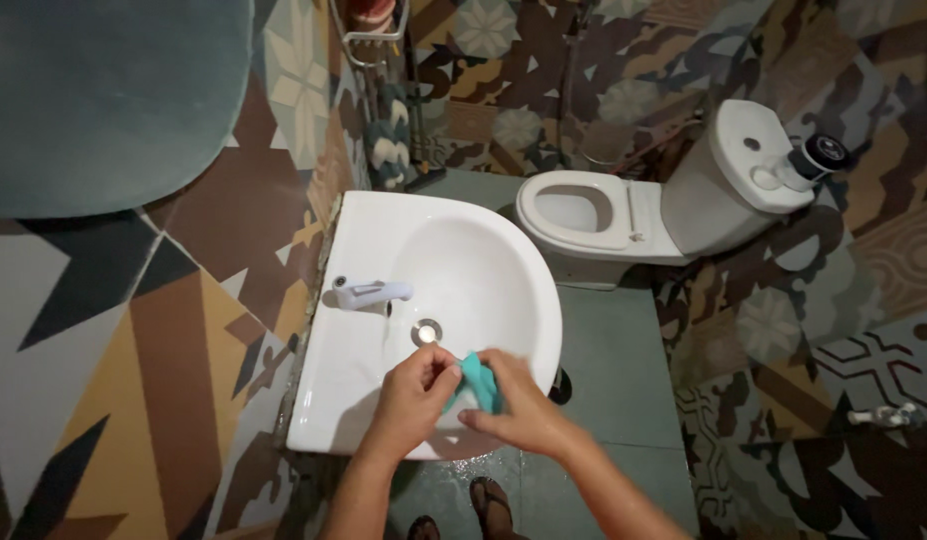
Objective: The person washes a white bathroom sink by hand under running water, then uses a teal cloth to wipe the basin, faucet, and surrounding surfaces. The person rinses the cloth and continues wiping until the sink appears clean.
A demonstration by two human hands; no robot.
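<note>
Dim and warm overall; brightest on the white sink point(383, 230), faint glare at its drain point(426, 331). Wide-angle bending at edges; slight motion blur around the hands.

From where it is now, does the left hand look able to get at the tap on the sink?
Probably yes. The left hand holds the teal cloth together with the right hand over the sink basin, and nothing stands between it and the tap just beyond. It would have to let go of the cloth first.

Patterned tile walls point(163, 330), browns and greys. Grey-green floor point(613, 350). White toilet point(623, 210) at 1 o'clock; dark oval mirror point(103, 100) at 10.
</note>
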